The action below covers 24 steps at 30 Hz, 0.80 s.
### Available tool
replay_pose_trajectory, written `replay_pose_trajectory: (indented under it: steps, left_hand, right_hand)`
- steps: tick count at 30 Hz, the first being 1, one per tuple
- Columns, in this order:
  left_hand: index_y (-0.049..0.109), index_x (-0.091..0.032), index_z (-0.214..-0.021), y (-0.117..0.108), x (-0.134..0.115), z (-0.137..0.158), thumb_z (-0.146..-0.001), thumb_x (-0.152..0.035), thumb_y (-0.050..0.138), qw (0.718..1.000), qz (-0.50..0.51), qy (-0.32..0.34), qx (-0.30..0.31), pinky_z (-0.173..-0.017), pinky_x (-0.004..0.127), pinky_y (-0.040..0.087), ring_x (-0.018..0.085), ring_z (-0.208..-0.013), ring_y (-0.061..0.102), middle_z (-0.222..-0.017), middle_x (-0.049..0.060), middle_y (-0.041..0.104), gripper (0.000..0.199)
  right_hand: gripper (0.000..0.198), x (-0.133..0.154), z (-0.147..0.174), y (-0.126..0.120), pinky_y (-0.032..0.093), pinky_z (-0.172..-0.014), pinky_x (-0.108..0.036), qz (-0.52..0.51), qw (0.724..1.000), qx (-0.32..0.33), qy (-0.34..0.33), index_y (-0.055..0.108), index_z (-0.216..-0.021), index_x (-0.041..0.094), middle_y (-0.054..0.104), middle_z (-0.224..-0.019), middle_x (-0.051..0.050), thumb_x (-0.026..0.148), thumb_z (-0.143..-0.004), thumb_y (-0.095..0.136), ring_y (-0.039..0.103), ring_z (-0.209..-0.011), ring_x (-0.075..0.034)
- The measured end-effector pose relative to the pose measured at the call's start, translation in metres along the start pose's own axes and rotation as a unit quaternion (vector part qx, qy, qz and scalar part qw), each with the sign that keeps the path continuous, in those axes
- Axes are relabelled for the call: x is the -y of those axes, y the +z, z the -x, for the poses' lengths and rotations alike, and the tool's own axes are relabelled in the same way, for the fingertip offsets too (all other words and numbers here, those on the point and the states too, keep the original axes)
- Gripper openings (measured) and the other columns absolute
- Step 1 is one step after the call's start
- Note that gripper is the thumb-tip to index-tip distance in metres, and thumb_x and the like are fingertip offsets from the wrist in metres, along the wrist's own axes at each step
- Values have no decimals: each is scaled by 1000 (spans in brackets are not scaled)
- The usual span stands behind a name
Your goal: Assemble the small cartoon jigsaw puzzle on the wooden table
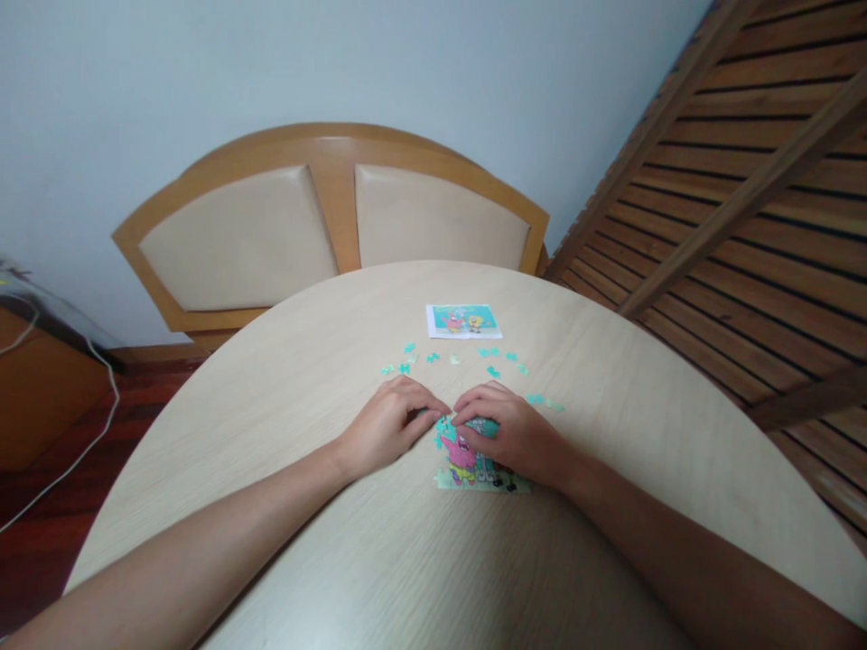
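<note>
A partly assembled jigsaw puzzle (461, 459) lies flat on the table, showing a pink starfish character on a green and teal ground. My left hand (393, 420) is at its upper left corner, thumb and fingertips closed on a small teal puzzle piece (445, 419) mostly hidden by the fingers. From the right, my right hand (515, 431) reaches over the puzzle's upper part, its curled fingers and thumb pressed on it near that same corner. This hand covers much of the puzzle's right side.
Several loose teal and pale puzzle pieces (405, 368) are scattered beyond my hands, others (493, 371) further right. A picture card (464, 321) lies behind them on the round wooden table (304, 361). A padded bench back (244, 244) stands past the far edge; a slatted wooden screen (731, 181) is at right.
</note>
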<state>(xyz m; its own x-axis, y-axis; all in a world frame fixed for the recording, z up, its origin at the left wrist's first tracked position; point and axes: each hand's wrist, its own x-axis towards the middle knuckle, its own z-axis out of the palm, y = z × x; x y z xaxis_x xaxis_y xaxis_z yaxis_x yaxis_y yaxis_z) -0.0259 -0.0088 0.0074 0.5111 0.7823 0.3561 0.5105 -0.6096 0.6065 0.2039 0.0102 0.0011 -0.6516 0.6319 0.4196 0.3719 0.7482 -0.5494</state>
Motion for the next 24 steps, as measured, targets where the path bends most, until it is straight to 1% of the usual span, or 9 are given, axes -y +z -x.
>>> replay_pose_trajectory:
  steps: [10,14,19,24]
  left_hand:
    - [74,-23,-101,-1,-2,0,-100,-26,56,1000,0,5,12,-92,37,46,20,-94,64,-92,3,74,19]
    - [73,-23,-102,-1,-2,1,-98,-25,59,1000,2,-4,0,-90,36,47,20,-93,63,-93,3,73,14]
    - [72,-22,-97,-1,-3,2,-97,-25,61,1000,-12,-10,-12,-89,36,47,21,-93,63,-93,3,73,11]
    - [73,-23,-95,-3,-3,2,-97,-25,62,999,-41,-3,0,-89,37,47,21,-92,64,-90,3,74,12]
  right_hand:
    - [8,-2,0,1,50,-88,-37,6,1000,-7,-10,73,-88,22,73,-94,-4,15,-85,71,65,-91,-19]
    - [9,0,0,0,49,-88,-36,5,1000,-3,-4,73,-88,22,73,-95,-4,14,-84,71,64,-92,-20]
    - [14,4,-1,-1,47,-89,-38,12,1000,1,-11,71,-97,21,73,-96,-4,14,-85,69,64,-93,-21]
    - [18,5,-1,-3,46,-86,-37,47,998,18,-25,72,-102,23,74,-96,-4,15,-87,66,64,-93,-22]
